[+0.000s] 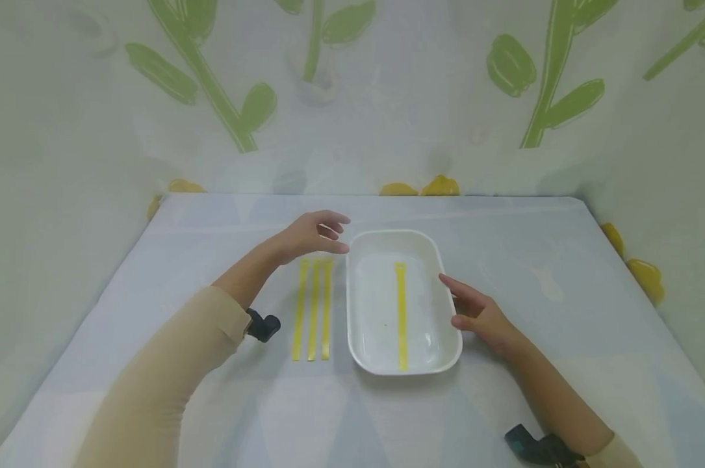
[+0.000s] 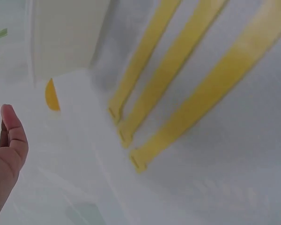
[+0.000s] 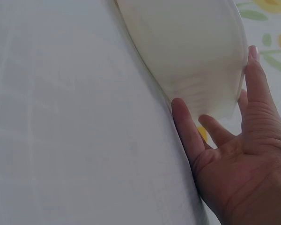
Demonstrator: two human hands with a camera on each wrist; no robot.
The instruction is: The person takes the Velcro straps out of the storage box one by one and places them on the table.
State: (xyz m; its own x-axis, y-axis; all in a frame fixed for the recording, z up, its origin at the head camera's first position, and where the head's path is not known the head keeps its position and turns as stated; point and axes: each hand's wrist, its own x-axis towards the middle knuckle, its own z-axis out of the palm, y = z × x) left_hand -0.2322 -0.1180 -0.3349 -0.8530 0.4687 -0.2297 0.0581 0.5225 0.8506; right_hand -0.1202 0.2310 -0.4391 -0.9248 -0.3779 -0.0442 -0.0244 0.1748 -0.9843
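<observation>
A white oblong tray point(image 1: 371, 296) stands on the table, and one flat yellow strip point(image 1: 401, 318) lies lengthwise inside it. To its left, three matching yellow strips point(image 1: 314, 312) lie side by side; slotted, widened ends show on these straps point(image 2: 164, 82) in the left wrist view. My left hand point(image 1: 317, 235) is held past their far ends with loosely bent fingers, nothing in them, thumb tip close to the tray's left rim. At the tray's right side, my right hand point(image 1: 479, 315) has its fingers spread against the outer wall point(image 3: 192, 56); no firm grip shows.
A pale patterned cloth covers the table point(image 1: 258, 416). Behind it rises a light curtain point(image 1: 387, 130) with green leaf prints and yellow flowers. Dark wrist devices point(image 1: 262, 325) sit on both forearms.
</observation>
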